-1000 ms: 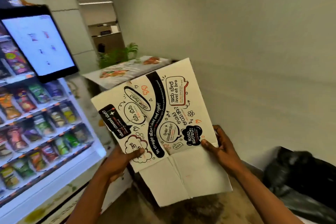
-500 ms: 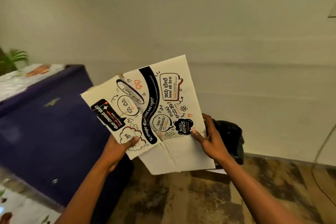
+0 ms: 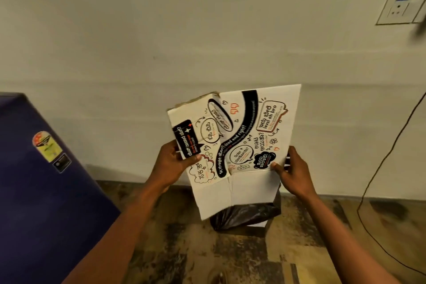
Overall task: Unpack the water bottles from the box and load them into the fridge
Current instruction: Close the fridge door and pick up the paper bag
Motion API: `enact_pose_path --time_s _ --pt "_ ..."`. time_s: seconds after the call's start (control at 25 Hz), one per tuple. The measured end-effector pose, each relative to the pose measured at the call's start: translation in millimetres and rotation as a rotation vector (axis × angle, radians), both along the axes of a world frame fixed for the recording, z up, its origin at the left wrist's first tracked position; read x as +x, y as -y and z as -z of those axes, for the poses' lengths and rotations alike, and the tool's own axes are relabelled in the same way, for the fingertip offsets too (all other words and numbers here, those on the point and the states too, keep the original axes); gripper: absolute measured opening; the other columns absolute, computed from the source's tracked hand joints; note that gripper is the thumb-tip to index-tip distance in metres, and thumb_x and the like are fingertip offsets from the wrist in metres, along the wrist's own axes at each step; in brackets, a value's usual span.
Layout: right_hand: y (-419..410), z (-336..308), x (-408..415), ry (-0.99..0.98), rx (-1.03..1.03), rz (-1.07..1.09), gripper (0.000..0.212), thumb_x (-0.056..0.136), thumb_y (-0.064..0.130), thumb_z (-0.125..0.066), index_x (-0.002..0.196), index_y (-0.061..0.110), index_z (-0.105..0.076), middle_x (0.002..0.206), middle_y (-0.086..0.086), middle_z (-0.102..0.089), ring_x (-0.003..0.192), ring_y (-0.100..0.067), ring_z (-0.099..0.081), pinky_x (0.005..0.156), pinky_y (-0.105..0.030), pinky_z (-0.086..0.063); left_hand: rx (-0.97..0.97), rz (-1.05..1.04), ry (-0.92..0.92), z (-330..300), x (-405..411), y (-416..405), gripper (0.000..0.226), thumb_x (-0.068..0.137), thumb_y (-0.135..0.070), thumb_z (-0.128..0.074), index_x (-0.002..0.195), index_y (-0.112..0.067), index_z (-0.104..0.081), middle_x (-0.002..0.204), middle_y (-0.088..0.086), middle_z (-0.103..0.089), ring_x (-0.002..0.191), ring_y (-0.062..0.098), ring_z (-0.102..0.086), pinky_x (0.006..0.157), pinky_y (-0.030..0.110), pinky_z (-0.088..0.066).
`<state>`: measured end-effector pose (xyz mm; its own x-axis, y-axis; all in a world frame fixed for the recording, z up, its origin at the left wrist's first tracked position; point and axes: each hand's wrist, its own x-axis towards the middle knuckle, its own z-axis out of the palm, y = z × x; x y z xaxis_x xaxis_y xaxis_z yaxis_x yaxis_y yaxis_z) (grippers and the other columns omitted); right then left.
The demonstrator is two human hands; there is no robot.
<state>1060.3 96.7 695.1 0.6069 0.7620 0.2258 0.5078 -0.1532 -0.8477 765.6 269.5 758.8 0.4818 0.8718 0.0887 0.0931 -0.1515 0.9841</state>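
Both hands clamp the flattened box [image 3: 239, 145], one on each side edge. The left hand [image 3: 171, 166] pinches the left panel, thumb on the printed face and fingers behind; the right hand [image 3: 291, 174] pinches the right edge the same way, thumb near the lower printed corner. Neither grip is apart or idle.

The step in hand appears to be disposal of the emptied box, judging from its collapsed state and the bin bag [image 3: 244, 214] directly beneath it. To do it well, keep both pinches firm while folding along the existing centre crease, so the board bends where it is already weak (a fresh fold across the panel would resist and spring back). Lower it edge-first into the bag's mouth, which is largely hidden behind the board.

The box is thin white cardboard, flat and roughly rectangular, printed with black and orange doodles and speech bubbles; its lower flaps are plain, and the upper left corner looks torn and bent forward. The bag is glossy black plastic, crumpled. No water bottles are visible. The fridge [image 3: 41, 180] stands at the left, smooth and dark blue, bearing stickers. The floor [image 3: 184, 249] is mottled and worn; a thin cable [image 3: 378, 168] hangs along the pale wall [image 3: 161, 30] below a socket [image 3: 400, 9].
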Motion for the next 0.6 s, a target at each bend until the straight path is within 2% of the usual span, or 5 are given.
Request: enact_pose_path --time_s 0.08,0.16,0.36,0.48,0.6 --pt "-14 5 31 0.038 -0.05 0.071 0.051 0.086 0.01 -0.076 0.131 0.013 -0.052 0.126 -0.008 -0.065 0.109 -0.032 -0.064 0.084 -0.037 -0.054 0.013 0.032 -0.04 15 39 -24 0.036 0.074 -0.002 -0.085 0.106 -0.012 -0.07 0.103 -0.002 -0.076 0.095 0.012 -0.074 0.081 0.029 -0.06" --pt "-28 10 62 0.095 -0.107 0.108 0.057 0.085 0.008 -0.077 0.134 0.009 -0.049 0.127 -0.014 -0.066 0.108 -0.037 -0.064 0.085 -0.039 -0.054 0.005 0.048 -0.078 33 77 -50 0.04 0.073 -0.006 -0.087 0.109 -0.011 -0.071 0.104 -0.001 -0.076 0.096 0.012 -0.073 0.084 0.033 -0.059" --pt "-45 41 119 0.118 -0.255 0.187 0.06 0.084 0.012 -0.078 0.136 0.018 -0.049 0.11 -0.013 -0.073 0.098 -0.036 -0.07 0.077 -0.043 -0.055 -0.105 0.095 -0.139 82 143 -87 0.045 0.071 -0.004 -0.088 0.102 -0.027 -0.067 0.108 0.0 -0.073 0.099 0.013 -0.07 0.089 0.037 -0.058" --pt "-52 66 144 0.101 -0.329 0.178 0.052 0.087 0.011 -0.075 0.133 0.017 -0.052 0.108 -0.014 -0.074 0.097 -0.037 -0.07 0.074 -0.042 -0.054 -0.204 0.066 -0.188 110 167 -91 0.052 0.067 -0.006 -0.091 0.106 -0.026 -0.064 0.107 -0.004 -0.072 0.095 0.006 -0.068 0.079 0.025 -0.055" --pt "-70 87 173 0.123 -0.405 0.12 0.043 0.091 0.013 -0.071 0.129 0.017 -0.052 0.107 -0.014 -0.074 0.094 -0.039 -0.069 0.069 -0.035 -0.048 -0.289 0.022 -0.203 135 178 -94 0.054 0.067 -0.01 -0.092 0.113 -0.022 -0.066 0.111 -0.005 -0.073 0.099 0.009 -0.069 0.085 0.03 -0.057"
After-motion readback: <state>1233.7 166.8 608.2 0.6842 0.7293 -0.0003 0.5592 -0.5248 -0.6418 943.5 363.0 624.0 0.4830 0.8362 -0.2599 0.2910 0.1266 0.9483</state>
